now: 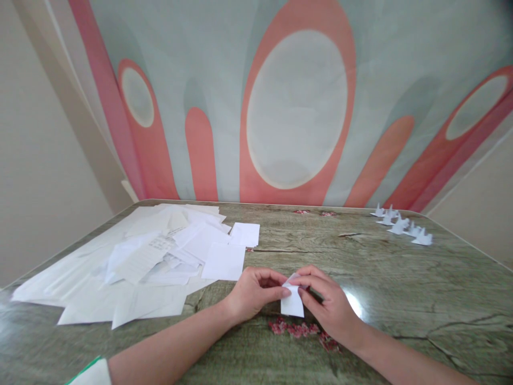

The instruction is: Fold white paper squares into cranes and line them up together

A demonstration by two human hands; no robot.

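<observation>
A small piece of folded white paper [292, 305] is held between both hands, above the near middle of the table. My left hand [256, 291] pinches its left side between thumb and fingers. On the right, my right hand [324, 299] grips the upper right part, its fingers curled around the edge. The paper's upper folds are partly hidden behind the fingers. Nearest to my left hand lies a square white sheet [224, 261], with another small stack of white squares [245, 234] just behind it.
A spread pile of white papers [88, 283], some with writing [154, 251], covers the table's left side. Several folded white paper figures [401, 224] stand at the far right. The wood-patterned table [401, 289] has printed pink flowers [296, 327]. Behind it hangs a patterned backdrop [224, 53].
</observation>
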